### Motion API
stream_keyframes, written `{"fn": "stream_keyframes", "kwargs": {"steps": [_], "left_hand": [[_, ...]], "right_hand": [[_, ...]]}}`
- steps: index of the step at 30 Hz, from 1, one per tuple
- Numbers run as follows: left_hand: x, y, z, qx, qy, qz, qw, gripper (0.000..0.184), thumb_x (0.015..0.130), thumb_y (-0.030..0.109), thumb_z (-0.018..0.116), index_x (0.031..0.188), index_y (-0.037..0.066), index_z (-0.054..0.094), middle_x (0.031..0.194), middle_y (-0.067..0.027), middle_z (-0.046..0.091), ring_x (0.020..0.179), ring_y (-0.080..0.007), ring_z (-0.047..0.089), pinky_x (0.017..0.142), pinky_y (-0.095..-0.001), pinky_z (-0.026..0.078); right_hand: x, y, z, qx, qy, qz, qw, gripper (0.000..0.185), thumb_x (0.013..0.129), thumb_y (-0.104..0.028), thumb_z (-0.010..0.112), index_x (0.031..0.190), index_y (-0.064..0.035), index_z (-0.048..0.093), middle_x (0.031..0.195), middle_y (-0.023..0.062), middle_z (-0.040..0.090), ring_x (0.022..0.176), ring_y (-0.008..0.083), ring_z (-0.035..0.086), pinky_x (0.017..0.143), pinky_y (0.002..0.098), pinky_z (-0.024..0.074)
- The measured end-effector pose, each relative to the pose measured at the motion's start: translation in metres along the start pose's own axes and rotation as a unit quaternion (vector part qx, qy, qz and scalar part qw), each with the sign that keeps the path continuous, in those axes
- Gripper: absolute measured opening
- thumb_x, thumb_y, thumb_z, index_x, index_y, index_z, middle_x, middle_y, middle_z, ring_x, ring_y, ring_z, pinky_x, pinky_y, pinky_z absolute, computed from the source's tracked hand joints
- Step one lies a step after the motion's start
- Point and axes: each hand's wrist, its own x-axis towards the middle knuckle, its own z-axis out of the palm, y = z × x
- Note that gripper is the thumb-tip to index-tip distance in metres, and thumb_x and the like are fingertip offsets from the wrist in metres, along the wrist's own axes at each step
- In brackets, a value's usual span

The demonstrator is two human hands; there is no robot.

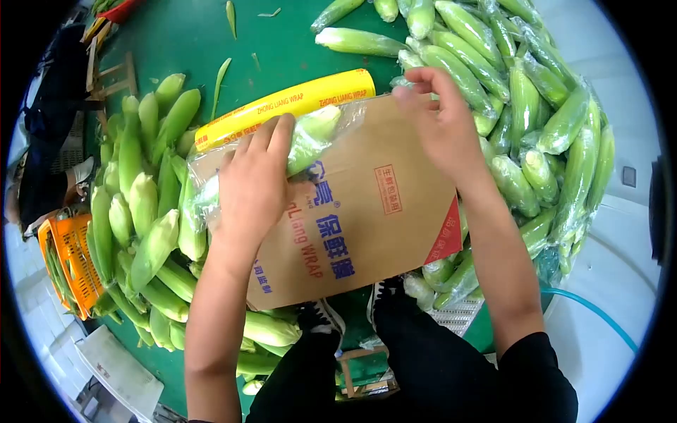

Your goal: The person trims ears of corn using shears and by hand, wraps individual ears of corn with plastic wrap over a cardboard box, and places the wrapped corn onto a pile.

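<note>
My left hand [257, 166] is closed over a green ear of corn [310, 137], whose tip sticks out past my fingers. Clear plastic film [349, 116] lies under and around that ear, on top of a printed cardboard box [352, 197]. Along the far edge of the box rests a yellow roll of plastic wrap [303, 96]. My right hand [443, 123] is raised over the box's far right corner, fingers loosely curled and apart, with nothing visible in them.
Unwrapped corn [141, 211] is heaped on the left, beside an orange crate [74, 261]. A pile of film-wrapped corn [525, 106] fills the right side. Loose husk leaves [221, 84] lie on the green surface [282, 42]. A teal hose [592, 307] runs at lower right.
</note>
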Motion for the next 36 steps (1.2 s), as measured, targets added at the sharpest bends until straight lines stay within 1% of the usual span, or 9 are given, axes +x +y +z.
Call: {"fn": "stream_keyframes", "kwargs": {"steps": [4, 8, 15, 21, 24, 27, 29, 33, 36], "left_hand": [[0.014, -0.005, -0.015, -0.02, -0.116, -0.043, 0.992, 0.072, 0.071, 0.013, 0.083, 0.136, 0.011, 0.053, 0.116, -0.0186, 0.068, 0.108, -0.0423, 0.064, 0.088, -0.0475, 0.053], [-0.019, 0.007, -0.035, -0.072, -0.201, -0.049, 0.976, 0.074, 0.068, 0.013, 0.085, 0.135, 0.011, 0.054, 0.116, -0.0171, 0.068, 0.105, -0.0405, 0.065, 0.089, -0.0471, 0.053], [-0.071, 0.001, -0.001, 0.02, -0.032, 0.028, 0.999, 0.085, 0.057, 0.016, 0.091, 0.135, 0.012, 0.056, 0.12, -0.0082, 0.069, 0.101, -0.0304, 0.066, 0.089, -0.0422, 0.052], [-0.074, 0.002, -0.001, 0.029, -0.025, 0.044, 0.998, 0.082, 0.058, 0.015, 0.092, 0.132, 0.008, 0.056, 0.123, -0.0131, 0.069, 0.105, -0.0352, 0.066, 0.09, -0.0439, 0.053], [-0.08, -0.001, 0.005, 0.038, -0.004, 0.041, 0.998, 0.085, 0.053, 0.015, 0.092, 0.131, 0.011, 0.06, 0.127, -0.0075, 0.068, 0.104, -0.0295, 0.066, 0.09, -0.0407, 0.052], [-0.07, 0.001, -0.001, 0.004, -0.027, 0.034, 0.999, 0.08, 0.057, 0.014, 0.091, 0.131, 0.011, 0.059, 0.123, -0.0106, 0.069, 0.101, -0.0321, 0.067, 0.088, -0.0412, 0.053], [-0.051, 0.002, -0.017, -0.046, -0.161, -0.028, 0.985, 0.082, 0.057, 0.014, 0.09, 0.131, 0.006, 0.057, 0.122, -0.0142, 0.069, 0.105, -0.0361, 0.066, 0.091, -0.0422, 0.052], [-0.001, 0.004, -0.059, -0.182, -0.41, -0.094, 0.889, 0.082, 0.058, 0.016, 0.087, 0.132, 0.002, 0.055, 0.119, -0.0192, 0.07, 0.11, -0.0366, 0.066, 0.096, -0.0409, 0.051], [-0.017, -0.021, -0.029, -0.228, -0.417, 0.004, 0.88, 0.082, 0.061, 0.028, 0.085, 0.132, 0.001, 0.054, 0.114, -0.0236, 0.069, 0.11, -0.0384, 0.066, 0.096, -0.0417, 0.051]], "right_hand": [[0.007, 0.001, 0.016, -0.004, -0.024, -0.096, 0.995, 0.048, 0.092, -0.039, 0.073, 0.118, -0.0002, 0.062, 0.114, 0.0161, 0.065, 0.107, 0.0311, 0.062, 0.094, 0.041, 0.0488], [0.008, -0.006, 0.024, -0.022, -0.038, -0.13, 0.991, 0.036, 0.094, -0.03, 0.069, 0.115, -0.0018, 0.063, 0.114, 0.0161, 0.066, 0.105, 0.0355, 0.064, 0.091, 0.0433, 0.051], [-0.005, 0.01, 0.049, -0.054, -0.083, -0.197, 0.975, 0.029, 0.099, -0.024, 0.063, 0.12, -0.003, 0.061, 0.125, 0.014, 0.064, 0.115, 0.0346, 0.061, 0.098, 0.0422, 0.0499], [-0.01, 0.016, 0.048, -0.054, -0.069, -0.191, 0.978, 0.029, 0.098, -0.022, 0.064, 0.119, -0.0026, 0.061, 0.125, 0.015, 0.064, 0.114, 0.0354, 0.061, 0.098, 0.0428, 0.0501], [-0.012, 0.018, 0.05, -0.054, -0.065, -0.196, 0.977, 0.028, 0.098, -0.022, 0.064, 0.119, -0.0026, 0.061, 0.124, 0.0149, 0.064, 0.114, 0.0349, 0.062, 0.097, 0.0427, 0.0504], [-0.012, 0.015, 0.052, -0.058, -0.092, -0.186, 0.977, 0.028, 0.098, -0.021, 0.064, 0.12, -0.0031, 0.061, 0.125, 0.0144, 0.064, 0.117, 0.0346, 0.06, 0.099, 0.0425, 0.0499], [-0.012, 0.006, 0.055, -0.051, -0.134, -0.155, 0.977, 0.029, 0.099, -0.021, 0.063, 0.122, -0.004, 0.061, 0.128, 0.0133, 0.064, 0.124, 0.0345, 0.058, 0.103, 0.0426, 0.048], [0.007, 0.005, 0.095, -0.11, -0.25, -0.357, 0.893, 0.04, 0.101, -0.026, 0.059, 0.139, -0.016, 0.058, 0.15, 0.0027, 0.052, 0.145, 0.0275, 0.042, 0.118, 0.0482, 0.0339], [0.003, 0.013, 0.123, -0.213, -0.352, -0.415, 0.812, 0.052, 0.102, -0.038, 0.055, 0.153, -0.0319, 0.046, 0.164, -0.0113, 0.033, 0.154, 0.0181, 0.025, 0.127, 0.0556, 0.0127]]}}
